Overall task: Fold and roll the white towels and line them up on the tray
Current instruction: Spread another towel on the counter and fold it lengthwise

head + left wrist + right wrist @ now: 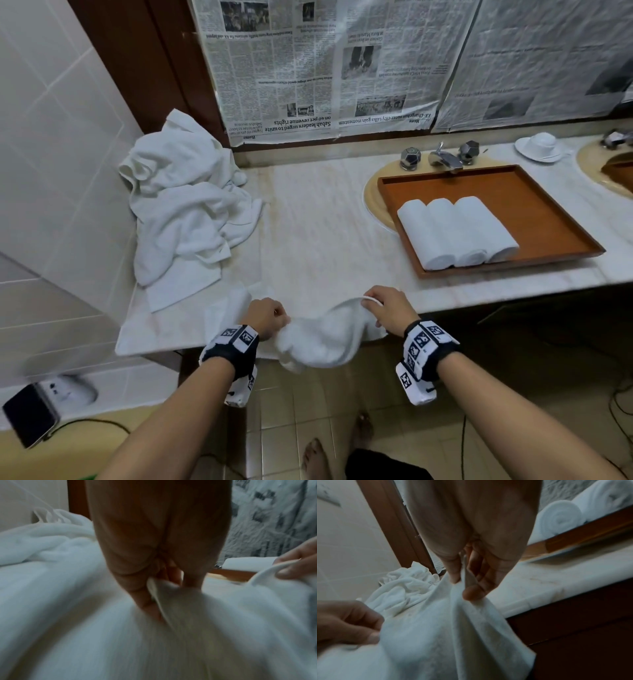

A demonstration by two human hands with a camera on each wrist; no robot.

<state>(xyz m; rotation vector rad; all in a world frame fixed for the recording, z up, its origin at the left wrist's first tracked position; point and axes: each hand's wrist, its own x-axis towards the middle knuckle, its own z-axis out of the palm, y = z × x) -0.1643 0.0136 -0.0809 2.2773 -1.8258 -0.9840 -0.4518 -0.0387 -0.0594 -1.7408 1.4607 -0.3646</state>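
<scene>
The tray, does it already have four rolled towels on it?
No, the head view shows three rolled towels lying side by side on the wooden tray.

The only words to read are on the newspaper sheets (308, 68) stuck over the wall at the top middle of the head view, and they hang upside down. Near the bottom edge of the left sheet a bold headline says "Sabah leaders urged to unite on 40 pct revenue rights", with a small "Home" tag below it. Just to its right another headline reads "KK-Changchun sister-city talks gain momentum", again marked "Home". The small print is too fine to read. The black-and-white square markers on the wrist bands (424, 342) carry patterns, no letters.
</scene>
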